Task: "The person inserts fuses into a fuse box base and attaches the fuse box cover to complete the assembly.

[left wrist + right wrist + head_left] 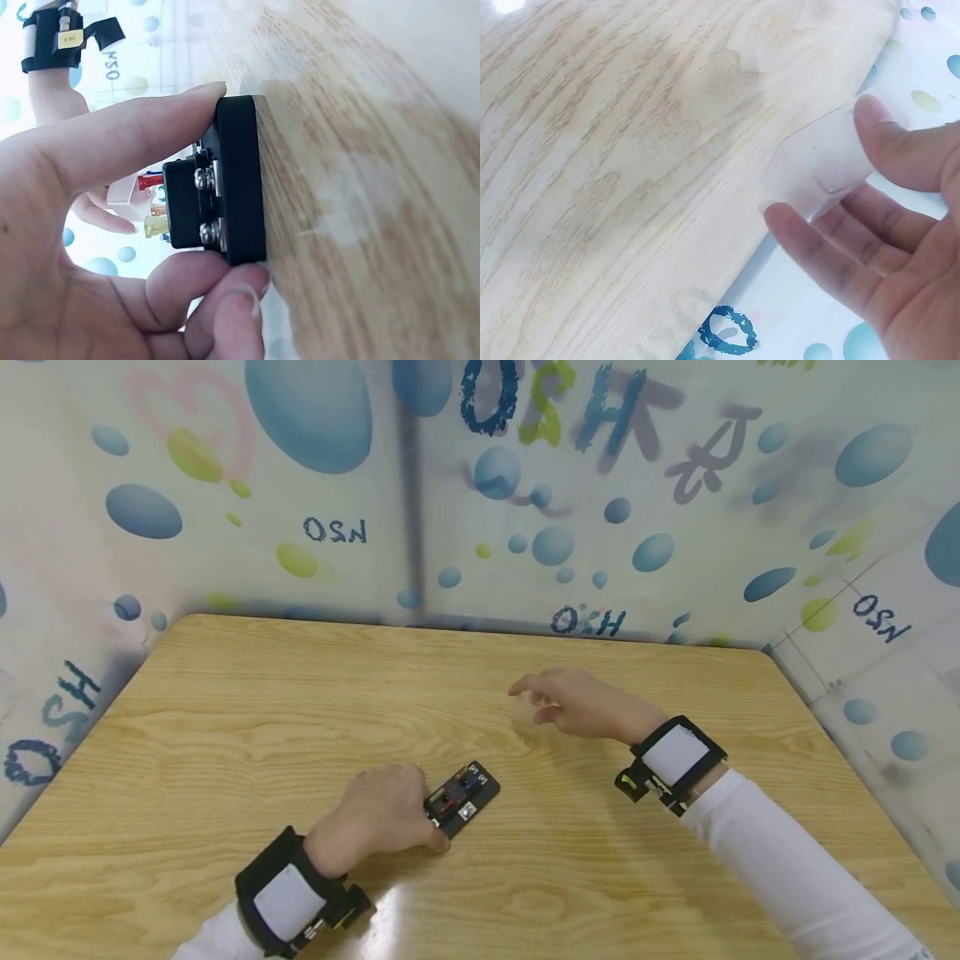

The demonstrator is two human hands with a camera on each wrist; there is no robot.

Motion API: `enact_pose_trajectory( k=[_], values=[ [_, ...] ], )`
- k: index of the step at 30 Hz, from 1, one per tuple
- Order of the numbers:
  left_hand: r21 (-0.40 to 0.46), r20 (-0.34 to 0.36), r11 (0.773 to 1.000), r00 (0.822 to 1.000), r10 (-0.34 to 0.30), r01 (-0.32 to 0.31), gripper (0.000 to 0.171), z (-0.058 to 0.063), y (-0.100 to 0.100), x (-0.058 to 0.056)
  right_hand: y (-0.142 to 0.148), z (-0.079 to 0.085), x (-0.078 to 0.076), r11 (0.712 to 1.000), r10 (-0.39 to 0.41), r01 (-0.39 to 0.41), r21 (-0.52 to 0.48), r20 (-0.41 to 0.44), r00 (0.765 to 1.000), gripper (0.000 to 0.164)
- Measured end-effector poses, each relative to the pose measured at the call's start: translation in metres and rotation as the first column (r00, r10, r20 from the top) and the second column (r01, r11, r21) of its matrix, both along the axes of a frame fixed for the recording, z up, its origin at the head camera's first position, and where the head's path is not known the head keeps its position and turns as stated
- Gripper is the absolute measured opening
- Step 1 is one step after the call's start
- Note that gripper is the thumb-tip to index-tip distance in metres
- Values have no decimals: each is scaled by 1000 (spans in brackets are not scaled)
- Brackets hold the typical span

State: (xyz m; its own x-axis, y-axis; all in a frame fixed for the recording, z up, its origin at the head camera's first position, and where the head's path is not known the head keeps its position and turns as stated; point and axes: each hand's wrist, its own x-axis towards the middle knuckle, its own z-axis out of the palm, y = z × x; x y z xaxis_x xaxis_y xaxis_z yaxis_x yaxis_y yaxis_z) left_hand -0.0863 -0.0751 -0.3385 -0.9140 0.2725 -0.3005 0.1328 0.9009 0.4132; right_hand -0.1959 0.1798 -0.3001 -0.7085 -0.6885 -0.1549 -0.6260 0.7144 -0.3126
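My left hand grips one end of a small black electrical module at the near middle of the table. The left wrist view shows its thick black base between thumb and fingers. Metal screw terminals and small red and yellow posts stick out from it. Farther back and to the right, my right hand is held above the tabletop. It pinches a clear plastic box-shaped cover between thumb and fingers, seen best in the right wrist view. In the head view that cover is hardly visible under the fingers.
The wood-grain table reaches back to a wall sheet printed with blue and green dots and letters. Each wrist wears a black strap with a camera, the right strap and the left strap.
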Motion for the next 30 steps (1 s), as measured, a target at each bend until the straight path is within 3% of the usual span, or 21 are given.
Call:
enact_pose_trajectory(
  k=[10, 30],
  values=[
    [-2, -8, 1000, 1000, -8, 8, 51, -1, 0, -1, 2, 4, -1, 999, -46, 46, 5, 22, 999, 40],
    [10, 4, 1000, 1000, -13, 13, 45, 0, 0, -1, -1, 26, -7, 998, -8, 5, -65, -51, 999, 45]
  ],
)
